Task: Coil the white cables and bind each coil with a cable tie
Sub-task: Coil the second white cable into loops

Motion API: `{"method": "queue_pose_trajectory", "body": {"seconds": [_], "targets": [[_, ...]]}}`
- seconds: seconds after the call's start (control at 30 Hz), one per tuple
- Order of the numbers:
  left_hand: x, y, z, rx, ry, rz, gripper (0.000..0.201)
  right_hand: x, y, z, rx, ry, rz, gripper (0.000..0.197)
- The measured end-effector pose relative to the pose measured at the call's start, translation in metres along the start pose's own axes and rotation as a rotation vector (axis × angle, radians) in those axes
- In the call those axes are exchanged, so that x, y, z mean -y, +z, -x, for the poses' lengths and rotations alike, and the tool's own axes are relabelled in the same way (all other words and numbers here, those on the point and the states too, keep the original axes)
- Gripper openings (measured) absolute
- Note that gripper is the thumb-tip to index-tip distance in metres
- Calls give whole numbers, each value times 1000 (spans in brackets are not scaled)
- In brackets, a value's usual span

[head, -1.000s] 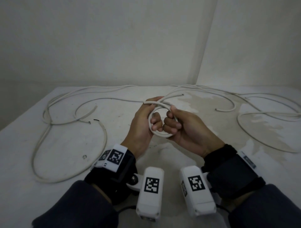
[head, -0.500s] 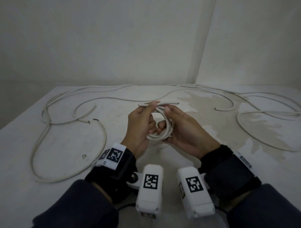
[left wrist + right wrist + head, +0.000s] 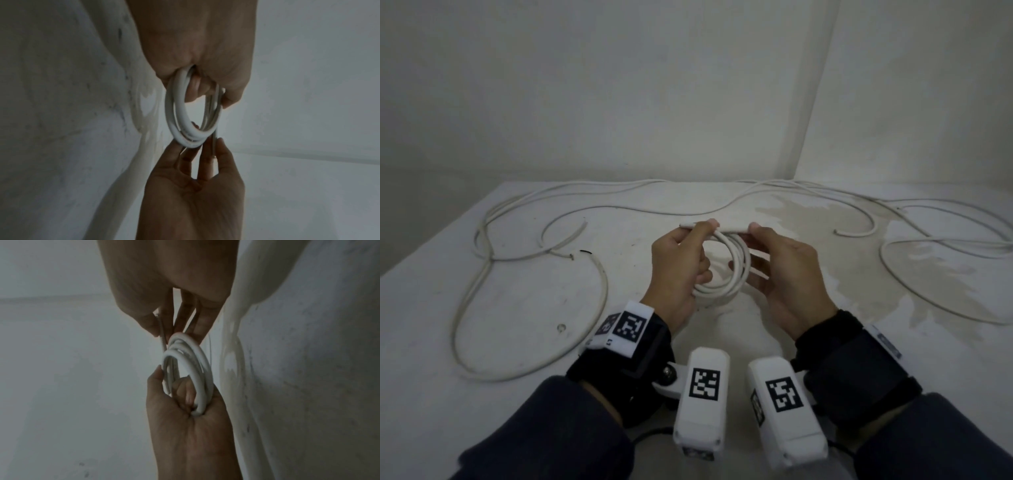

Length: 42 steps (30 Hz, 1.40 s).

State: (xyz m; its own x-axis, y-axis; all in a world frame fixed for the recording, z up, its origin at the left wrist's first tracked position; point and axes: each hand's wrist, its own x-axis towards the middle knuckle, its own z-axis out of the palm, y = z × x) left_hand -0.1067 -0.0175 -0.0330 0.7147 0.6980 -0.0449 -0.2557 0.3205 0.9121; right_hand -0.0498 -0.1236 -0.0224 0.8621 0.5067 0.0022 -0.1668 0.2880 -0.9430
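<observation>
At the bottom of the head view two wrist-mounted cameras (image 3: 702, 404) with square markers are seen. Just above them, at frame centre, a small coil (image 3: 722, 267) of white cable is held off the table (image 3: 517, 308). The left hand (image 3: 678, 270) is curled round the coil's left side, the turns being clamped against the palm, with thumb and forefinger pinching the top. The right hand (image 3: 780, 277) is held with fingers mostly straight beside the coil, while a straight tail end (image 3: 732, 227) is pinched between its thumb and forefinger. By judgement, the last turn is being laid; the tail should be drawn snug along the existing turns without loosening the left hand's clamp, so the coil stays tight for tying. No cable tie can be made out. Farther up the frame, loose cables (image 3: 534, 240) are strewn left and right across the table
</observation>
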Motion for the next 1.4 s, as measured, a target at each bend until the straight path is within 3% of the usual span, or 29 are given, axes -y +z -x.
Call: {"method": "queue_pose_trajectory", "body": {"seconds": [0.2,0.47,0.57,0.67,0.8,0.87,0.93,1.07,1.17,1.3,1.4], "targets": [[0,-9,-4,-103,19,93,19,-1,-8,-6,127,15,6,20],[3,-9,-4,3,3,37,9,0,-6,-4,269,136,4,26],[3,-10,-4,21,25,21,10,4,-4,-4,257,150,32,21],[4,-11,-3,49,50,-40,16,4,-5,-2,253,122,159,7],[5,-8,0,67,78,-144,16,-2,-8,-4,252,47,383,27],[5,-6,1,92,77,-179,14,-6,-10,-6,223,19,442,26],[4,-5,0,125,26,-142,15,-9,-12,-8,192,-14,505,20],[2,-5,-1,179,-254,104,23,-11,-17,-15,150,-132,697,11],[1,-5,1,225,-378,238,27,-6,-22,-18,152,-193,790,15],[0,-7,0,249,-408,343,9,-3,-23,-16,186,-249,830,22],[0,-8,-2,285,-401,352,12,-1,-23,-16,155,-299,833,25]]}}
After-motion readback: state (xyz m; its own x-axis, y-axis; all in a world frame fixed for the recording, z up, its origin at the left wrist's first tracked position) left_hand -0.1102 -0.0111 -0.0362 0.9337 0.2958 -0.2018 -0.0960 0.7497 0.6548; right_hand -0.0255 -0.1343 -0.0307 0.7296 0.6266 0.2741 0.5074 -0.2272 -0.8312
